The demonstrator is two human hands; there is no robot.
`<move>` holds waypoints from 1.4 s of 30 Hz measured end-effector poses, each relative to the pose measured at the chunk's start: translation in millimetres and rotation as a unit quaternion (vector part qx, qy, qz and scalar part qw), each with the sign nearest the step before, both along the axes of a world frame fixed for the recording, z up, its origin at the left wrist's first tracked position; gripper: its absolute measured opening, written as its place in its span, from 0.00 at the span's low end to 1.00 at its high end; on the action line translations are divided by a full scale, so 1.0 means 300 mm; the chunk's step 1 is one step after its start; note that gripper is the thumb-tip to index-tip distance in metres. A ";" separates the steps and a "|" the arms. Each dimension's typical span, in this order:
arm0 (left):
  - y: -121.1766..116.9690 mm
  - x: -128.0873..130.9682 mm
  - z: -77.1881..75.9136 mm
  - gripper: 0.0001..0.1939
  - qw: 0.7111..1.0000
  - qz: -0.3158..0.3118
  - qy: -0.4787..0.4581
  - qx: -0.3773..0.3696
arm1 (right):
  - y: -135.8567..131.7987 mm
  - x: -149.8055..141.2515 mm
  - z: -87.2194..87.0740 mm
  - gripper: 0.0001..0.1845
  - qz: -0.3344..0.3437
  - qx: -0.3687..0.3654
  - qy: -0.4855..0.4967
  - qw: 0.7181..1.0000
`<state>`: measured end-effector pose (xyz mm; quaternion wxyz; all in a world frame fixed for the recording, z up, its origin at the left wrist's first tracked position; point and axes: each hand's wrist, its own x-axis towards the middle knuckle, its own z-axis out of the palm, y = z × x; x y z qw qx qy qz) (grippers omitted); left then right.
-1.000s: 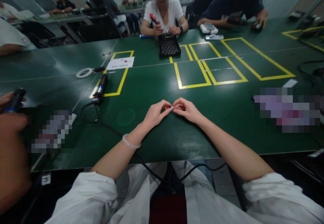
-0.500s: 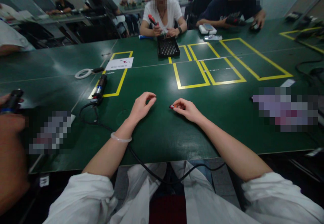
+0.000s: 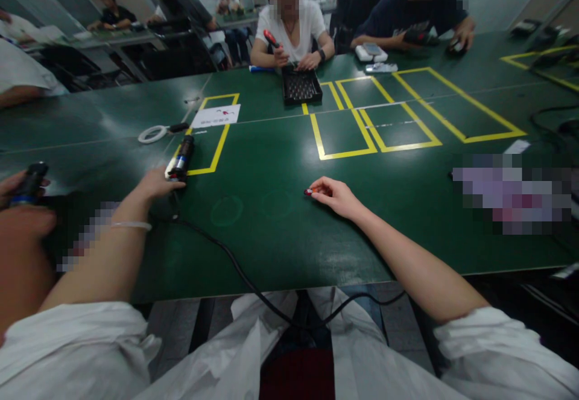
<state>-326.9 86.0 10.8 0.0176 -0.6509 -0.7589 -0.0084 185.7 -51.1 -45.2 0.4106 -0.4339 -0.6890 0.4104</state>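
Note:
At the left, my left hand (image 3: pixel 156 184) is at the lower end of a black cylindrical corded tool (image 3: pixel 184 154) with a blue band. Its thumb is stretched out and its fingers are apart, partly hidden by the tool; a closed grip does not show. Over the middle of the green table, my right hand (image 3: pixel 333 197) is pinched shut on a small red-and-orange piece (image 3: pixel 309 192), mostly covered by the fingers. The tool's black cord (image 3: pixel 226 249) runs across the table and over the front edge into my lap.
Yellow tape outlines (image 3: pixel 348 155) mark the green table (image 3: pixel 280 249). A white paper (image 3: pixel 217 116) and a white cable coil (image 3: pixel 152 134) lie beyond the tool. A co-worker's hand (image 3: pixel 29 219) holds a similar tool at far left. Opposite, a person works over a black tray (image 3: pixel 302 95).
My left hand has moved left from mid-table to the black corded tool. My right hand stays almost where it was, still pinching the small red-and-orange piece.

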 end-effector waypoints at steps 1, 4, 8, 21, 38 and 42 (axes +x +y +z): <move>0.000 0.003 0.005 0.23 0.999 0.004 -0.010 -0.032 | 0.001 0.001 -0.001 0.12 0.001 0.000 0.000 1.000; -0.005 0.032 0.016 0.27 0.997 0.033 -0.004 -0.076 | 0.003 0.001 -0.005 0.12 0.001 -0.002 -0.002 1.000; -0.020 0.079 0.007 0.28 0.996 0.043 0.012 -0.071 | 0.005 -0.001 -0.009 0.13 0.002 -0.005 -0.002 1.000; -0.217 0.554 -0.024 0.32 0.995 -0.098 -0.011 0.007 | 0.003 -0.006 -0.001 0.12 -0.027 0.014 -0.019 0.999; -0.450 1.121 -0.047 0.29 0.953 -0.294 -0.059 0.045 | 0.022 0.017 -0.005 0.09 -0.084 0.042 -0.020 0.995; -0.463 1.139 -0.053 0.30 0.948 -0.308 -0.066 0.043 | 0.022 0.018 -0.009 0.08 -0.068 0.038 -0.019 0.997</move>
